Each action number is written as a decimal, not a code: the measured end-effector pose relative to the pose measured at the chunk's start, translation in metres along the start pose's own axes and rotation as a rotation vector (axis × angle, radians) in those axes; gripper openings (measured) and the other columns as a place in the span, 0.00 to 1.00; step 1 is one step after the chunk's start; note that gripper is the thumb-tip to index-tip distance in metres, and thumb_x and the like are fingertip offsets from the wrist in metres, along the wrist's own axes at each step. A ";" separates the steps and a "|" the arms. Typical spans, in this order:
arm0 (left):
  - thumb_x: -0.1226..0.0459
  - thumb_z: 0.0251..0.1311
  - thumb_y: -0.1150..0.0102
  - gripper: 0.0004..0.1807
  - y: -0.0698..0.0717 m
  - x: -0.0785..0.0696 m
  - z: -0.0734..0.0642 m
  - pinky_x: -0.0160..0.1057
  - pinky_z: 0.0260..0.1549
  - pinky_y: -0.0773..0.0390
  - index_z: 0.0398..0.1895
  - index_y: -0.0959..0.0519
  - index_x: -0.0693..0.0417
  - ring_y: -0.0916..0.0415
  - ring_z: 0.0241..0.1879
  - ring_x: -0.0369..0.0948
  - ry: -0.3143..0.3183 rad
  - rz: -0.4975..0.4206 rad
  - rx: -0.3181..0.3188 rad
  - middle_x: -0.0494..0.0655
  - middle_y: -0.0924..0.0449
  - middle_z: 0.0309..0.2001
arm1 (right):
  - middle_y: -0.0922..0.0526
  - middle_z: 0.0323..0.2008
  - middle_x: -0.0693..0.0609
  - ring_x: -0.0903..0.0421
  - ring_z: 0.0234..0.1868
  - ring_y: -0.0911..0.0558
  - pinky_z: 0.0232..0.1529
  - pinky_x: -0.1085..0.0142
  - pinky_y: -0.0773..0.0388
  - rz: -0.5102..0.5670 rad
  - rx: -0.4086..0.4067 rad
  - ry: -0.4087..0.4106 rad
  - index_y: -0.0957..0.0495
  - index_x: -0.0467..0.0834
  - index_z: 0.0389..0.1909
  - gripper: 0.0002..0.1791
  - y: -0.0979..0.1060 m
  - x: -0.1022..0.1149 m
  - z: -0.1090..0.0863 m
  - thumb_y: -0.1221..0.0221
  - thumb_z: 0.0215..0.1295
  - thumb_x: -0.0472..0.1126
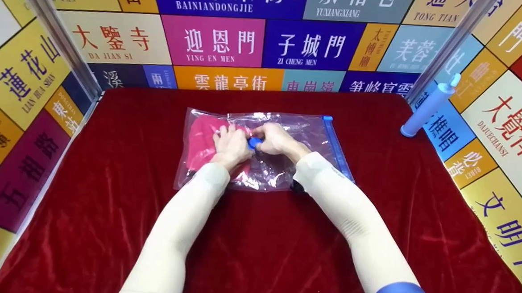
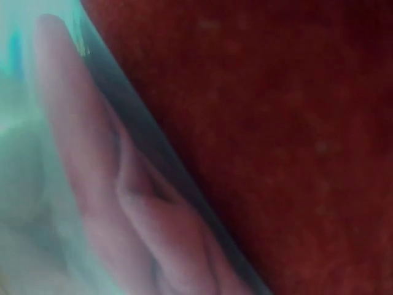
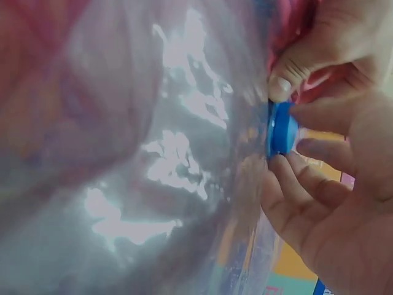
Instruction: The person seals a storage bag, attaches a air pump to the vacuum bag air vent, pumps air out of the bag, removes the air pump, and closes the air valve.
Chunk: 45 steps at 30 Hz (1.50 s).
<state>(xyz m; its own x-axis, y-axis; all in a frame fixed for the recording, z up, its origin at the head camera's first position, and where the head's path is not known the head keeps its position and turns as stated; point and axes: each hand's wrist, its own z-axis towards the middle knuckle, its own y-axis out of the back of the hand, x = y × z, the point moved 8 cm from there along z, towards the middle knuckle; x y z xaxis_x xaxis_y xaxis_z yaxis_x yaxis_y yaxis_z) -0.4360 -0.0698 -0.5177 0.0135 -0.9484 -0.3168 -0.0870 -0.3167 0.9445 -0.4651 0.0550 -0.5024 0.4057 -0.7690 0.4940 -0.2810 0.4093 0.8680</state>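
Note:
A clear plastic zip bag (image 1: 282, 172) lies flat on the red cloth, with folded pink fabric (image 1: 203, 137) inside its left half. My right hand (image 1: 275, 139) pinches the round blue valve cap (image 3: 284, 129) on the bag between thumb and fingers. Just left of the cap, my left hand (image 1: 233, 146) rests on the plastic over the fabric. Its thumb presses at the cap's base in the right wrist view. The left wrist view catches the pink fabric (image 2: 80, 153) under the plastic, beside the bag's edge.
A light blue hand pump (image 1: 428, 111) lies at the table's right edge. Dark red velvet cloth (image 1: 260, 244) covers the table. Panels with printed signs (image 1: 213, 41) stand behind and along both sides. A blue zip strip (image 1: 335, 139) runs down the bag's right end.

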 end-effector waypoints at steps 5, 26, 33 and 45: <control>0.54 0.59 0.23 0.26 0.003 0.004 -0.004 0.70 0.85 0.39 0.62 0.12 0.47 0.34 0.78 0.59 0.001 0.003 -0.008 0.58 0.26 0.77 | 0.04 0.44 0.47 0.48 0.47 0.10 0.57 0.54 0.12 0.030 -0.116 -0.077 0.07 0.45 0.47 0.21 0.000 -0.016 0.008 0.26 0.66 0.58; 0.57 0.58 0.23 0.23 0.000 0.003 -0.004 0.71 0.85 0.39 0.59 0.12 0.46 0.34 0.76 0.58 -0.003 0.004 -0.010 0.57 0.26 0.75 | 0.02 0.42 0.53 0.50 0.47 0.09 0.58 0.55 0.13 -0.020 -0.137 -0.129 0.04 0.50 0.46 0.15 -0.025 -0.046 0.036 0.23 0.59 0.50; 0.61 0.58 0.28 0.22 0.000 0.001 -0.004 0.69 0.86 0.40 0.57 0.11 0.53 0.35 0.78 0.59 0.004 0.001 -0.022 0.58 0.27 0.77 | 0.02 0.41 0.60 0.53 0.47 0.08 0.57 0.58 0.14 -0.017 -0.166 -0.049 0.04 0.57 0.49 0.19 -0.036 -0.064 0.051 0.27 0.53 0.48; 0.59 0.56 0.25 0.26 0.002 -0.001 -0.003 0.68 0.83 0.35 0.61 0.11 0.45 0.33 0.76 0.58 0.003 0.037 -0.022 0.57 0.25 0.76 | 0.04 0.49 0.46 0.45 0.52 0.08 0.59 0.52 0.11 -0.046 -0.211 -0.171 0.06 0.46 0.52 0.21 0.005 -0.005 -0.002 0.23 0.62 0.52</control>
<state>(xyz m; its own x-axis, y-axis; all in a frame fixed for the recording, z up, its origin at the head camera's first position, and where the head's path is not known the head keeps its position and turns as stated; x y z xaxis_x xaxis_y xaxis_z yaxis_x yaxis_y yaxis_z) -0.4333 -0.0695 -0.5151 0.0132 -0.9596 -0.2812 -0.0657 -0.2814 0.9573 -0.4669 0.0611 -0.5006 0.2559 -0.8536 0.4538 -0.0714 0.4515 0.8894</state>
